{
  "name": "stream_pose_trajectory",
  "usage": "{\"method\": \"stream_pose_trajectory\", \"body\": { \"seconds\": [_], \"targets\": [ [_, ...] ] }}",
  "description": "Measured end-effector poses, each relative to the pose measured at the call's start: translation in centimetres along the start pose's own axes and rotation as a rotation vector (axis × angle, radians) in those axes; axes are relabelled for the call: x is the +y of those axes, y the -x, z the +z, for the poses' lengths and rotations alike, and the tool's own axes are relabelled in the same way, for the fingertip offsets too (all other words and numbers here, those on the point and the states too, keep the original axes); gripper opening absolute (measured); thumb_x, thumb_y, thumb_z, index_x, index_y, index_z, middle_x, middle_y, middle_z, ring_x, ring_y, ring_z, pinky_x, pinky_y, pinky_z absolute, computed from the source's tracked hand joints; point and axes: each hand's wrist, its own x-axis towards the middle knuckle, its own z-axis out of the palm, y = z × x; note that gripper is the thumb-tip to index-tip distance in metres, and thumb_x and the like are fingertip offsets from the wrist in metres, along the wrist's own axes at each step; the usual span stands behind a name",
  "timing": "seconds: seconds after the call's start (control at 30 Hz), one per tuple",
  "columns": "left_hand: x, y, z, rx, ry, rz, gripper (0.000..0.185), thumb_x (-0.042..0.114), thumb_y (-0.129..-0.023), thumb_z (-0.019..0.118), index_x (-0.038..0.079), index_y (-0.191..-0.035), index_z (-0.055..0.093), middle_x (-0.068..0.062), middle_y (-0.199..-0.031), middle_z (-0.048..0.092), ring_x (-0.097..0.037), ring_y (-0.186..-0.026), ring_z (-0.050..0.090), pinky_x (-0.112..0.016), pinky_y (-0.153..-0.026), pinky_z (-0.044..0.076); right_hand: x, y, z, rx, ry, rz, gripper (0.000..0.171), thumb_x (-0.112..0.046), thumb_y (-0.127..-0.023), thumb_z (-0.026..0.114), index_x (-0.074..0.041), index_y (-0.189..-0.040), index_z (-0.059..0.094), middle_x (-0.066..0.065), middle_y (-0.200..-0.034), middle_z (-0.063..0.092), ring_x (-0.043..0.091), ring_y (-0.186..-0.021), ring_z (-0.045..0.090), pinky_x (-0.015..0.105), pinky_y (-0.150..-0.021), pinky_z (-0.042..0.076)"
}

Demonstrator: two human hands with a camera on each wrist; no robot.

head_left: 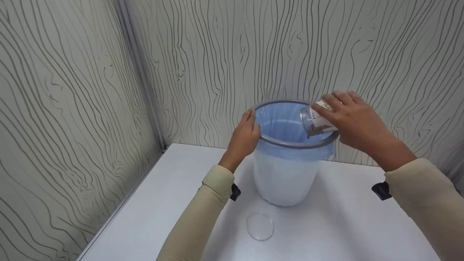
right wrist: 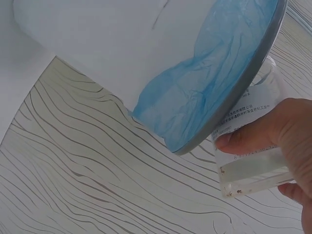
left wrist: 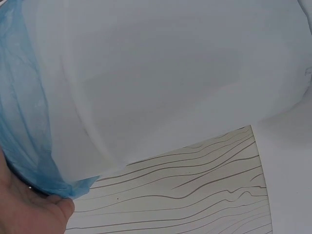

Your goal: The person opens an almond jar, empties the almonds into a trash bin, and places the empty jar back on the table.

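A white trash bin (head_left: pixel 284 181) stands upright on the table, lined with a blue bag (head_left: pixel 277 123) folded over under its grey rim (head_left: pixel 295 145). My left hand (head_left: pixel 246 136) grips that rim at the left; in the left wrist view its fingers (left wrist: pixel 53 207) lie against the bag's edge. Over the bin's right side, my right hand (head_left: pixel 357 121) holds a clear labelled jar (head_left: pixel 322 117), tilted with its mouth down toward the inside. Brown bits show near the jar's mouth, and a few cling by its base in the right wrist view.
A clear round lid (head_left: pixel 260 226) lies flat on the white table (head_left: pixel 174 188) in front of the bin. Close behind the bin rises a wall (head_left: pixel 224 65) with a wood-grain pattern; another such wall (head_left: pixel 69 108) borders the left side.
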Motion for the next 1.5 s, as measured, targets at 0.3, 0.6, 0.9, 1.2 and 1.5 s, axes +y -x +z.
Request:
{"method": "stream_pose_trajectory", "body": {
  "seconds": [0.3,0.6,0.9,1.2,1.5],
  "targets": [
    [0.2,0.1,0.0,0.007,-0.006,0.02,0.058,0.026,-0.107,0.03,-0.001,-0.158,0.028,-0.013,-0.166,0.024,-0.022,-0.152,0.024,-0.035,-0.121,0.024,-0.1,-0.2,0.1,0.015,0.01,-0.003,0.092,0.016,-0.063,0.084,-0.014,-0.145,0.054,0.026,-0.14,0.049,0.049,-0.13,0.045,0.065,-0.109,0.035],
    [0.2,-0.1,0.1,-0.001,-0.008,0.013,0.058,0.025,-0.106,0.03,-0.001,-0.158,0.027,-0.014,-0.166,0.024,-0.022,-0.152,0.024,-0.036,-0.121,0.025,-0.6,-0.4,0.6,0.005,0.029,-0.004,0.09,0.008,-0.064,0.089,-0.013,-0.145,0.055,0.026,-0.139,0.05,0.048,-0.129,0.045,0.065,-0.109,0.036],
    [0.2,-0.2,0.0,-0.005,0.002,-0.002,0.057,0.024,-0.107,0.03,0.0,-0.158,0.027,-0.013,-0.166,0.024,-0.022,-0.153,0.021,-0.037,-0.121,0.025,-0.4,-0.7,0.4,-0.002,0.009,0.032,0.089,0.009,-0.065,0.088,-0.014,-0.144,0.054,0.026,-0.14,0.049,0.049,-0.131,0.045,0.066,-0.111,0.032],
    [0.2,-0.1,0.0,0.004,-0.002,-0.005,0.057,0.024,-0.106,0.031,0.0,-0.158,0.028,-0.012,-0.167,0.024,-0.022,-0.153,0.023,-0.036,-0.121,0.024,-0.7,-1.0,0.3,-0.016,-0.036,0.066,0.09,0.008,-0.063,0.089,-0.013,-0.144,0.055,0.025,-0.139,0.05,0.048,-0.13,0.044,0.066,-0.11,0.033],
    [0.0,0.0,-0.1,0.003,0.006,-0.008,0.059,0.027,-0.106,0.03,0.001,-0.159,0.026,-0.011,-0.167,0.023,-0.021,-0.153,0.021,-0.034,-0.122,0.022,-1.1,-1.4,0.3,-0.052,0.038,0.031,0.091,0.009,-0.064,0.088,-0.013,-0.145,0.053,0.026,-0.14,0.047,0.048,-0.132,0.041,0.065,-0.114,0.028]
  ]
}}
